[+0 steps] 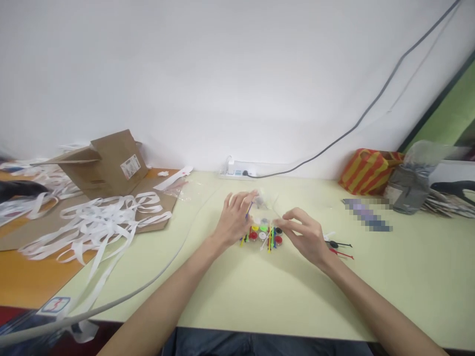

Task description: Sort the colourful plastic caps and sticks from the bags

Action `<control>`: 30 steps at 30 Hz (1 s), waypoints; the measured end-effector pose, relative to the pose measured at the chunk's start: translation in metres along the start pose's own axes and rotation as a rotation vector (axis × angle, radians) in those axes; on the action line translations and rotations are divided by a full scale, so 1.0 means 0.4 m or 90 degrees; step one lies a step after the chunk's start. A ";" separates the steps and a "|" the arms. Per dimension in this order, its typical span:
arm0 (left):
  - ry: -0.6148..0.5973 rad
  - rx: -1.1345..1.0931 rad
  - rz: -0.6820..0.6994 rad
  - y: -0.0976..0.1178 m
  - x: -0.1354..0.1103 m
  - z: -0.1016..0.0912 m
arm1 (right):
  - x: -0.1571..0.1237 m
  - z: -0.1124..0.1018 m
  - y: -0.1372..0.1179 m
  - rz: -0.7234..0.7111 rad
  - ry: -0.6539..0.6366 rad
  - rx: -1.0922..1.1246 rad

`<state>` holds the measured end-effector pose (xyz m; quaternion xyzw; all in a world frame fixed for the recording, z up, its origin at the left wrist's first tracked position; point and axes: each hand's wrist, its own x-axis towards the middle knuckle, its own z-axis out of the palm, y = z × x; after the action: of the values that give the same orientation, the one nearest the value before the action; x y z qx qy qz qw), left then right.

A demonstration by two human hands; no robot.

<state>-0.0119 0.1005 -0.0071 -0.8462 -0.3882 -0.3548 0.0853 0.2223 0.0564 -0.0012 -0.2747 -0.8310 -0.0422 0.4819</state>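
Observation:
My left hand (234, 216) is closed, with a thin blue-and-yellow stick (248, 209) showing at its fingertips. Opposite it, the thumb and fingers of my right hand (305, 233) are pinched together; a faint pale sliver shows near the tips, too blurred to name. Between and below both hands lies a cluster of small round caps, among them a red cap (253, 236), a white cap (262, 236) and a green cap (263, 228). Several thin coloured plastic sticks (270, 242) with arrow-like ends lie among the caps. Clear plastic (261, 199) is partly visible behind.
Right of my right hand lie a black piece (334, 244) and a red stick (343, 254). A power strip (237, 170) with a dark cable (319, 157) sits by the wall. Leftward are white straps (111, 217), a cardboard box (111, 168) and a grey cable (148, 283); rightward, a striped bag (365, 172).

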 end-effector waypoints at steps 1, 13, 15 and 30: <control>-0.013 -0.023 -0.011 -0.003 -0.002 0.004 | 0.000 -0.003 0.011 0.028 0.002 0.014; 0.073 -0.758 -0.379 -0.008 0.020 0.034 | -0.048 -0.192 0.293 0.514 -0.462 -0.102; 0.037 -0.923 -0.408 0.004 0.021 0.026 | -0.058 -0.178 0.300 0.548 -0.457 -0.121; -0.444 -1.191 -0.283 0.046 0.011 -0.041 | 0.102 -0.077 0.125 0.416 0.211 0.556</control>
<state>-0.0055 0.0837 0.0104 -0.5386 -0.1070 -0.2576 -0.7950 0.2557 0.1053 0.0391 -0.2822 -0.5563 0.4142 0.6629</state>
